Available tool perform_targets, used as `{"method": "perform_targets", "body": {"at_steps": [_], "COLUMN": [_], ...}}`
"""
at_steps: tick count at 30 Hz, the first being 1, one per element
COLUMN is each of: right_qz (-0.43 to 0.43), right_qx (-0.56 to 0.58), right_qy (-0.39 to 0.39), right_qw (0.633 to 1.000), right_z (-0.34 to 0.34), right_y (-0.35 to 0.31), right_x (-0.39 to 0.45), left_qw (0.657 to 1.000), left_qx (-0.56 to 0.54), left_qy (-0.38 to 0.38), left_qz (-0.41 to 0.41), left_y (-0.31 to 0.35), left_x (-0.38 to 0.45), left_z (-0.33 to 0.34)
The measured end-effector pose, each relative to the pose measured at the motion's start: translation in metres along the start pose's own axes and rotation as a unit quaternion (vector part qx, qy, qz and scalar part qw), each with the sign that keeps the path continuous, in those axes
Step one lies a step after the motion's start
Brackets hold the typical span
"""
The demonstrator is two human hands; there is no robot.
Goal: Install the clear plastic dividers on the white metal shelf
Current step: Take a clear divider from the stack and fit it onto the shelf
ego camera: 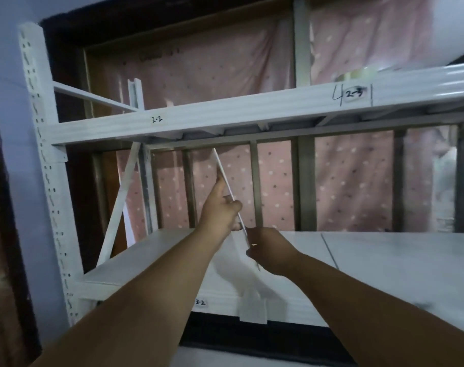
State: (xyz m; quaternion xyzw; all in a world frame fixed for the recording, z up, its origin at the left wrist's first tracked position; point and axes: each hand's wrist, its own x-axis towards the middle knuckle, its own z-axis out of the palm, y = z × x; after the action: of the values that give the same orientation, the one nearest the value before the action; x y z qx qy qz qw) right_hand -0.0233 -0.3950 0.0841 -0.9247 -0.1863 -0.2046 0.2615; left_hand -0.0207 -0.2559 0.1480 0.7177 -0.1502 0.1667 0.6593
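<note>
A clear plastic divider (226,182) stands on edge over the lower white metal shelf (384,263), seen almost edge-on and leaning left at the top, which nears the upper beam (225,115). My left hand (221,205) grips its upper edge with the index finger stretched up along it. Lower down, my right hand (268,250) pinches the front edge just above the shelf board. A white clip (253,311) sits on the shelf's front lip below the divider.
The left upright post (40,154) with slots frames the bay, with a diagonal brace (119,205) behind. Labels read 2-2 (157,119) and 3-2 (200,302). A pink dotted curtain (352,181) and window bars (256,181) lie behind the shelf. A white roll (384,30) rests on the top shelf.
</note>
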Motion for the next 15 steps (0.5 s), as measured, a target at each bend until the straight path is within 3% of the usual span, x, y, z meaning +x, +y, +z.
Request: {"method": "perform_targets", "body": {"at_steps": [15], "right_qz": [0.184], "right_qx": [-0.036], "right_qy": [0.07], "right_qw": [0.98], "right_z": [-0.166], "right_y": [0.149], "right_x": [-0.116], "left_qw": [0.987], "left_qx": [0.004], "left_qy": [-0.154], "left_qz": [0.055], "left_y": [0.051], "left_x": [-0.023], "left_z": [0.253]}}
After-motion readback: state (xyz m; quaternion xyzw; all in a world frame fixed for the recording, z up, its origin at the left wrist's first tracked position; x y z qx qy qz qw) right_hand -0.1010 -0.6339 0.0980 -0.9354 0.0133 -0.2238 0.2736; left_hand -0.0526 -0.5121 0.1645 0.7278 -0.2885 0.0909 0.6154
